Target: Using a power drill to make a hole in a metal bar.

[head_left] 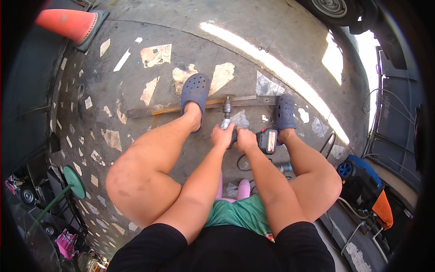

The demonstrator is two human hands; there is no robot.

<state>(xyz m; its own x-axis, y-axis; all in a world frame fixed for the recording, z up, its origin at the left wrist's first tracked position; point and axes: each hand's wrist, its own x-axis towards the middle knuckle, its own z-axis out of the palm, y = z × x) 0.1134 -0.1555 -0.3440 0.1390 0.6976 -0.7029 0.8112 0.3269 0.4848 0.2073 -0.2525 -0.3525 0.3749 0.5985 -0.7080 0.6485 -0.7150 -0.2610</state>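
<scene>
With both hands I hold a cordless drill [227, 109] that points away from me. My left hand [221, 136] is closed round its body just behind the chuck. Close beside it, my right hand [246, 139] wraps the handle, and the battery pack [267, 141] sticks out to the right. The drill's tip meets or hovers over a long metal bar [244, 101] on the floor; whether it touches I cannot tell. My feet in blue clogs [195, 90] are at the bar, the left one over it and the right one at its right end.
An orange traffic cone [72, 25] stands far left. A green round-ended stand [74, 181] is at left. At right lies a blue and black machine [362, 181] with hoses. A teal tool [284, 167] and cables lie behind my right forearm. A vehicle wheel [333, 7] is far right.
</scene>
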